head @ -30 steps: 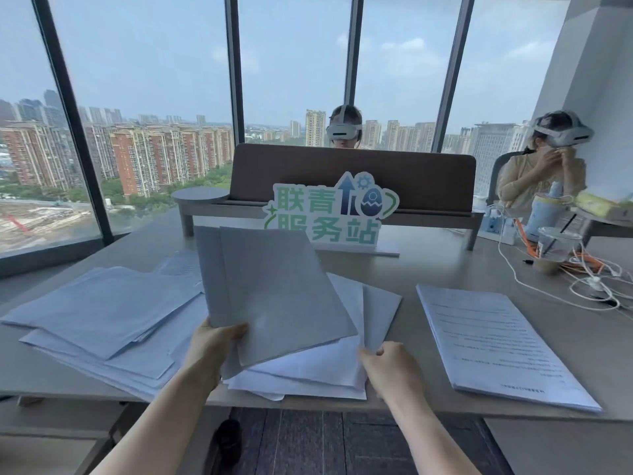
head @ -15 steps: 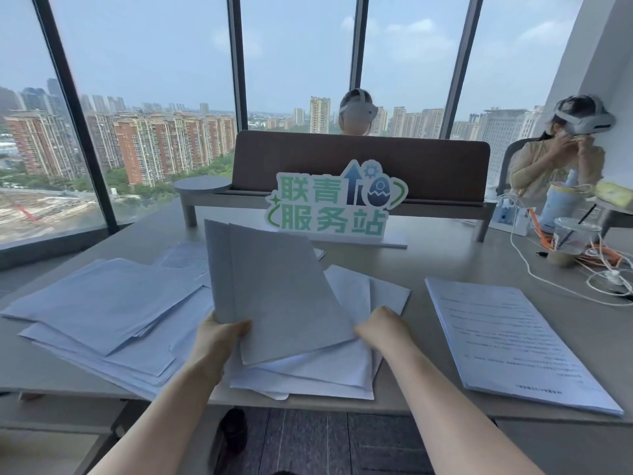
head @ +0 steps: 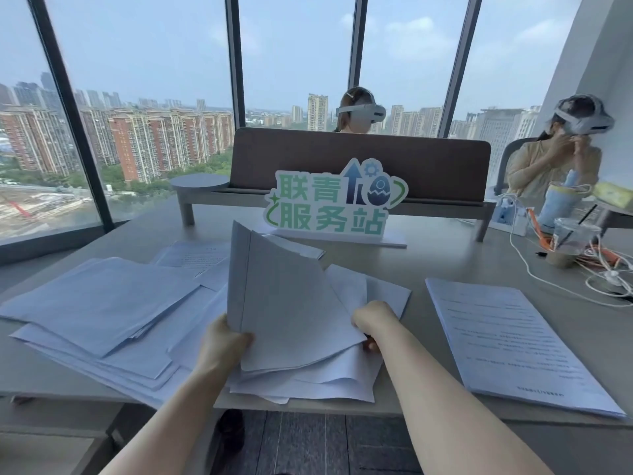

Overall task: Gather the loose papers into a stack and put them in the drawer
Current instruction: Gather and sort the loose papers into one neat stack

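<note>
Loose white papers lie scattered over the grey desk (head: 428,262). My left hand (head: 224,344) grips the lower left corner of a small bundle of sheets (head: 284,303), tilted up off the desk. My right hand (head: 371,323) reaches under that bundle's right edge, fingers curled on the sheets below (head: 325,378). A wide messy spread of papers (head: 99,310) covers the desk's left side. A neat printed stack (head: 507,341) lies at the right. No drawer is in view.
A green and white sign (head: 332,204) stands behind the papers, in front of a brown divider (head: 359,162). A plastic cup (head: 570,241) and white cables (head: 561,286) sit at the far right. Two people with headsets sit beyond the divider.
My right hand moved forward from the desk's front edge and slid under the right side of the lifted bundle. My left hand kept its grip on the bundle.
</note>
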A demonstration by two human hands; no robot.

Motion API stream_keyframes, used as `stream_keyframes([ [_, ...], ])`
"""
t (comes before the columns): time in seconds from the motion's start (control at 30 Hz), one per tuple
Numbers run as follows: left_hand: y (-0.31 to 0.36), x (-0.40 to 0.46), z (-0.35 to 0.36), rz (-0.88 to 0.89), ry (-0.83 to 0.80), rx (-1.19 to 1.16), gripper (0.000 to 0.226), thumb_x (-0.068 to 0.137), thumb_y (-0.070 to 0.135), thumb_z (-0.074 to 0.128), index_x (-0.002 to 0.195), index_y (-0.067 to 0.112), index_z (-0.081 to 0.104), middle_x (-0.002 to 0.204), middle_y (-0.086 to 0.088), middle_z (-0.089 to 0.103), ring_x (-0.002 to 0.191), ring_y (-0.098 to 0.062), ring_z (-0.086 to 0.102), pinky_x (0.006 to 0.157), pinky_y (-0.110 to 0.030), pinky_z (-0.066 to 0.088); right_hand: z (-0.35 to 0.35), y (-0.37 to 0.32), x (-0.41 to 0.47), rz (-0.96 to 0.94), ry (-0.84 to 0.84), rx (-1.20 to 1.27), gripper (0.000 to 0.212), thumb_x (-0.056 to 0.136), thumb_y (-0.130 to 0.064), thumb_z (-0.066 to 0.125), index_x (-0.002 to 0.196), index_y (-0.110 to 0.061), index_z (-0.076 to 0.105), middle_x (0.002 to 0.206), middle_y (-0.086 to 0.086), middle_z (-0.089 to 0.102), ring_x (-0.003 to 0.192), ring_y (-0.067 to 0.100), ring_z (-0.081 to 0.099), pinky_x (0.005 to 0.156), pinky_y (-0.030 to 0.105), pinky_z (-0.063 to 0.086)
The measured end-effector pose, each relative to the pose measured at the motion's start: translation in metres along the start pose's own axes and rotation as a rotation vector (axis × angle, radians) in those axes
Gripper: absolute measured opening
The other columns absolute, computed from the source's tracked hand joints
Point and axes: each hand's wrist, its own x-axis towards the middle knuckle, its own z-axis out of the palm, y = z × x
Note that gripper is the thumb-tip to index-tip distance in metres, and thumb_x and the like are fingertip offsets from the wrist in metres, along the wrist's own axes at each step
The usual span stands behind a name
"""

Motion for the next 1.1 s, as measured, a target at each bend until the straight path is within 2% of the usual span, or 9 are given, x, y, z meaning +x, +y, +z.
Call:
stream_keyframes([
  [0.1, -0.001, -0.001, 0.000, 0.004, -0.004, -0.003, 0.027, 0.048, 0.010, 0.051, 0.072, 0.013, 0.062, 0.067, -0.004, 0.062, 0.067, -0.022, 0.054, 0.062, -0.032, 0.040, 0.003, 0.001, -0.002, 0.023, -0.049, 0.076, 0.011, 0.087, -0.014, 0.052, 0.093, -0.005, 0.052, 0.079, 0.009, 0.049, 0.081, 0.030, 0.057, 0.067, 0.031, 0.043],
  [0.23, 0.000, -0.003, -0.002, 0.002, -0.011, -0.003, 0.030, 0.048, 0.010, 0.051, 0.075, 0.014, 0.062, 0.072, -0.006, 0.065, 0.070, -0.023, 0.056, 0.064, -0.032, 0.042, 0.005, 0.003, 0.000, 0.010, -0.061, 0.266, 0.035, 0.082, -0.015, 0.060, 0.114, 0.001, 0.058, 0.095, 0.011, 0.062, 0.095, 0.031, 0.065, 0.079, 0.032, 0.049],
  [0.37, 0.003, -0.006, -0.002, 0.002, -0.023, -0.019, 0.033, 0.049, 0.009, 0.052, 0.078, 0.020, 0.063, 0.084, -0.010, 0.069, 0.080, -0.026, 0.061, 0.071, -0.036, 0.050, 0.007, 0.000, -0.003, 0.003, -0.072, 0.394, 0.058, 0.090, -0.015, 0.062, 0.140, 0.000, 0.038, 0.133, 0.015, 0.051, 0.116, 0.034, 0.053, 0.087, 0.037, 0.042],
  [0.5, 0.000, -0.003, -0.005, -0.007, -0.039, -0.024, 0.034, 0.051, 0.009, 0.057, 0.080, 0.023, 0.065, 0.089, -0.006, 0.072, 0.089, -0.027, 0.066, 0.086, -0.047, 0.055, 0.015, 0.003, -0.006, -0.056, 0.008, 0.360, 0.042, 0.084, -0.005, 0.060, 0.124, -0.001, 0.048, 0.113, 0.014, 0.060, 0.096, 0.030, 0.059, 0.081, 0.036, 0.049],
  [0.7, 0.002, -0.002, -0.005, 0.064, -0.046, 0.092, 0.035, 0.054, 0.014, 0.065, 0.088, 0.019, 0.069, 0.091, -0.006, 0.074, 0.087, -0.025, 0.069, 0.084, -0.047, 0.056, 0.014, 0.009, -0.004, -0.151, 0.071, 0.254, 0.010, 0.086, -0.002, 0.051, 0.095, -0.004, 0.056, 0.087, 0.008, 0.058, 0.082, 0.027, 0.056, 0.066, 0.026, 0.042],
  [0.8, 0.008, -0.003, -0.006, 0.122, -0.039, 0.262, 0.024, 0.069, 0.011, 0.069, 0.092, 0.017, 0.069, 0.087, -0.003, 0.072, 0.080, -0.021, 0.066, 0.073, -0.035, 0.054, 0.012, 0.012, -0.006, -0.171, 0.107, 0.189, 0.018, 0.084, 0.000, 0.046, 0.093, 0.000, 0.061, 0.084, 0.011, 0.059, 0.080, 0.027, 0.054, 0.068, 0.026, 0.041],
  [0.9, 0.011, -0.002, -0.004, 0.138, -0.054, 0.350, 0.020, 0.073, 0.009, 0.069, 0.093, 0.013, 0.068, 0.089, -0.006, 0.071, 0.079, -0.021, 0.064, 0.062, -0.027, 0.045, 0.007, 0.012, -0.007, -0.167, 0.116, 0.126, 0.011, 0.087, 0.000, 0.046, 0.090, -0.001, 0.056, 0.080, 0.009, 0.053, 0.079, 0.028, 0.051, 0.067, 0.026, 0.039],
  [1.0, 0.012, -0.001, -0.004, 0.135, -0.050, 0.380, 0.024, 0.070, 0.010, 0.069, 0.095, 0.011, 0.068, 0.088, -0.007, 0.070, 0.080, -0.024, 0.065, 0.062, -0.028, 0.046, 0.007, 0.008, -0.002, -0.118, 0.120, 0.176, 0.004, 0.086, 0.002, 0.047, 0.086, -0.001, 0.050, 0.073, 0.008, 0.048, 0.065, 0.023, 0.045, 0.064, 0.026, 0.036],
  [1.1, 0.013, 0.001, -0.003, 0.124, -0.044, 0.389, 0.028, 0.069, 0.011, 0.070, 0.097, 0.011, 0.066, 0.091, -0.007, 0.070, 0.084, -0.025, 0.065, 0.070, -0.032, 0.051, 0.002, 0.001, -0.002, -0.029, 0.079, 0.189, 0.008, 0.089, 0.001, 0.047, 0.096, 0.001, 0.050, 0.075, 0.007, 0.048, 0.061, 0.021, 0.046, 0.064, 0.029, 0.040],
])
